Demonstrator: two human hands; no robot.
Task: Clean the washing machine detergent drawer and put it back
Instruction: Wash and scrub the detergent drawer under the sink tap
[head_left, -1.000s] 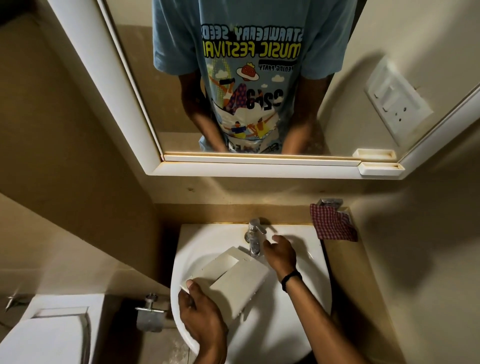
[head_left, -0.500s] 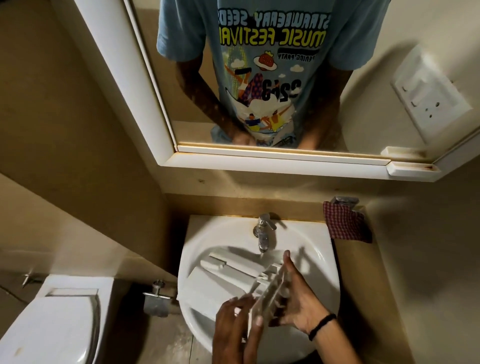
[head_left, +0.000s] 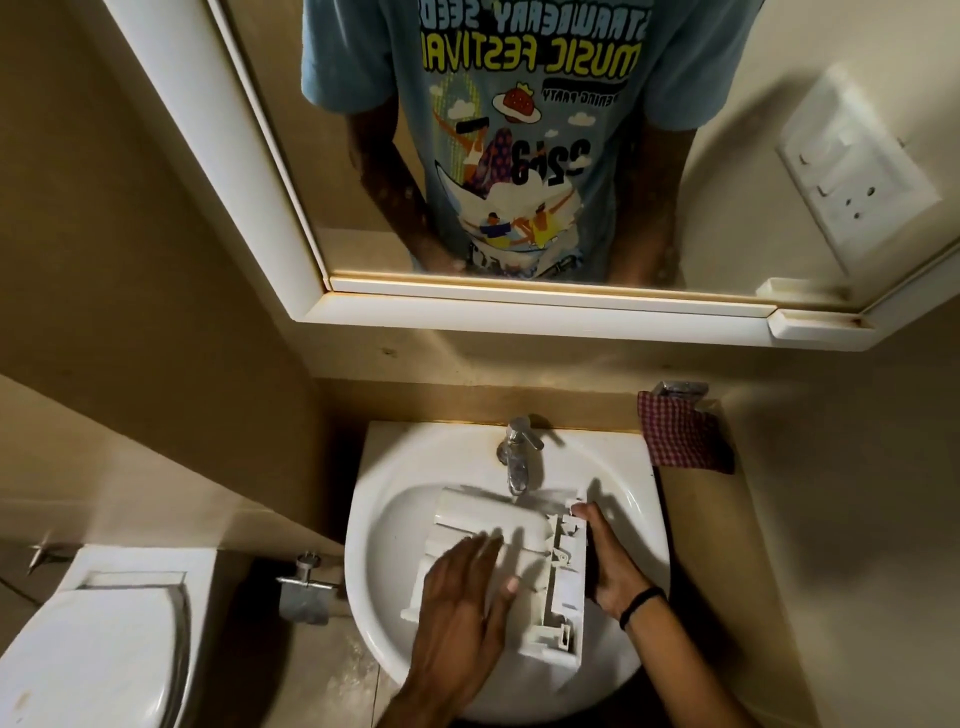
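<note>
Now drawer (head_left: 498, 517) under L hand (head_left: 457, 618) (R hand (head_left: 610, 566) grips).

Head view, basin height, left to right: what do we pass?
Toilet → metal wall fitting → detergent drawer → right hand → checked cloth. The left hand overlaps the drawer, so it is omitted.

You had the tap (head_left: 517, 460) overhanging the far edge of the drawer (head_left: 480, 514), which filled most of the sink (head_left: 379, 561), leaving bare basin mostly at your left.
</note>
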